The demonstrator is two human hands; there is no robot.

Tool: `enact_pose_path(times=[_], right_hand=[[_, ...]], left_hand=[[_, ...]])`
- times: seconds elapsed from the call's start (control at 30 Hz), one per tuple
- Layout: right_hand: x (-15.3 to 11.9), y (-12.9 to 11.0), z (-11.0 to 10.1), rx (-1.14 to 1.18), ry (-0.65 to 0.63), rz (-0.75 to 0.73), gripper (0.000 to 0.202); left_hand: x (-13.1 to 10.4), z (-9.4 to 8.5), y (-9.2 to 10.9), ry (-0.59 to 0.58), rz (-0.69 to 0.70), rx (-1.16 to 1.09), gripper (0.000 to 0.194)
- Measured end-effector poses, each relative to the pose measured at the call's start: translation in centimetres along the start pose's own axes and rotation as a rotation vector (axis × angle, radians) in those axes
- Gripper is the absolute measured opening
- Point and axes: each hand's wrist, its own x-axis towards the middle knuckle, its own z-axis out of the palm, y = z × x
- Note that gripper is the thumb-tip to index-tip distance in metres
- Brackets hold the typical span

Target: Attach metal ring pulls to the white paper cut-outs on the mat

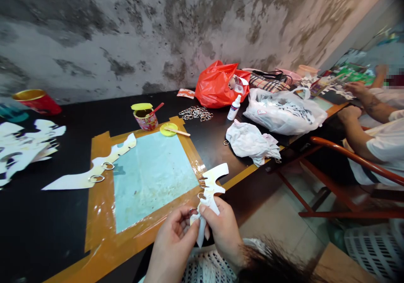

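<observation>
Both hands grip one white cut-out strip (211, 186) with metal rings along its left edge, held over the table's front edge. My left hand (176, 236) pinches its lower end near a ring (193, 211). My right hand (224, 228) has its thumb pressed on the strip's middle. Part of the strip is hidden behind my fingers. Left of them, a second white strip (75, 180) with two rings lies across the edge of a pale blue sheet (151, 177) taped down with brown tape.
A tub (145, 118) with a red stick, a yellow lid (168, 130), loose metal rings (196, 113), a white bottle (234, 108), a cloth (252, 142) and bags (217, 85) stand behind. White cut-outs (28, 148) pile at left. Another person (378, 127) sits at right beside a chair (356, 152).
</observation>
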Motion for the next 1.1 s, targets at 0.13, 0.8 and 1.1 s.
enact_pose_path(times=[0.13, 0.8, 1.1], right_hand=[[0.0, 0.2, 0.2, 0.014, 0.014, -0.007, 0.035], [-0.2, 0.6, 0.3, 0.344, -0.01, -0.003, 0.035], [-0.7, -0.3, 0.5, 0.345, 0.0, 0.043, 0.034]], left_hand=[[0.1, 0.1, -0.1, 0.0, -0.005, -0.01, 0.042], [-0.2, 0.8, 0.9, 0.053, 0.113, 0.077, 0.029], [-0.5, 0.9, 0.9, 0.055, 0.178, 0.143, 0.022]])
